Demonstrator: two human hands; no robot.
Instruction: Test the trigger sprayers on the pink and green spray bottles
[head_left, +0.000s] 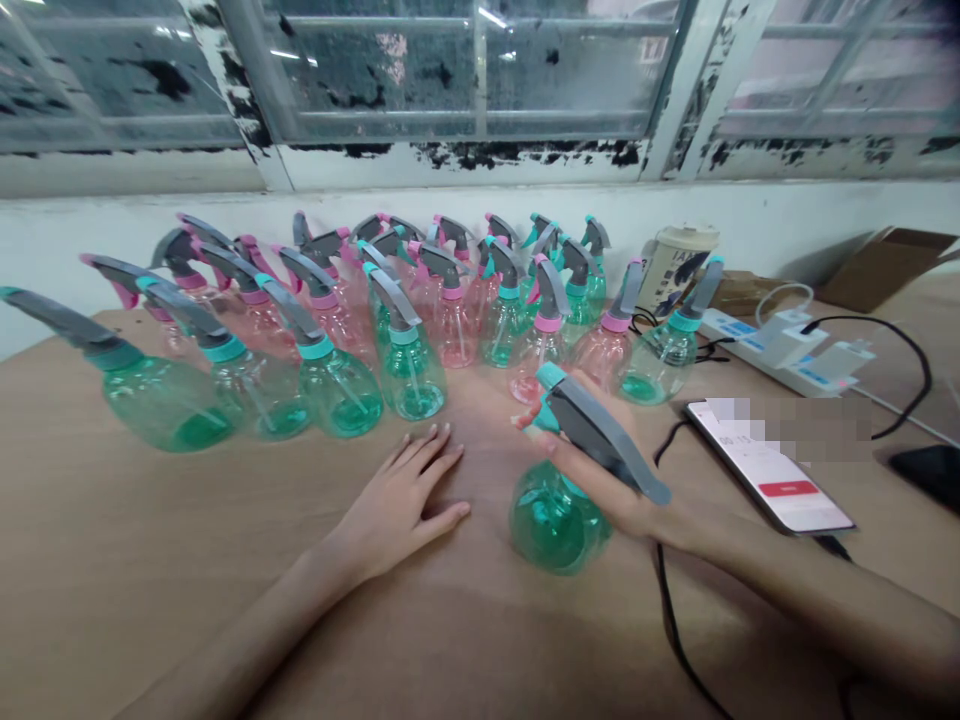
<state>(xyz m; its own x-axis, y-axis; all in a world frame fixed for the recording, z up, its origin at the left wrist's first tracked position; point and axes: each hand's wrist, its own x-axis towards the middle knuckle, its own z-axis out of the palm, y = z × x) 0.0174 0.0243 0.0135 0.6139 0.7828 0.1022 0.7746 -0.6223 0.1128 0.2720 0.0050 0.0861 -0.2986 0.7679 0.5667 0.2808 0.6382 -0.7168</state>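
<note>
My right hand [600, 485] is wrapped around the neck of a green spray bottle [559, 525] that has a grey and turquoise spray head. The head points up and to the left, and fingertips show beside its turquoise trigger. Part of the grip is hidden behind the spray head. To the left, my left hand [401, 505] lies flat on the wooden table [247, 570], fingers spread and holding nothing. The nearest bottle beyond its fingertips is another green spray bottle [412, 375].
Several pink and green spray bottles [322, 310] stand in rows along the wall. On the right are a paper cup [675, 265], a power strip [795, 365] with chargers, a phone [772, 475] with a lit screen, black cables and a cardboard box [885, 270].
</note>
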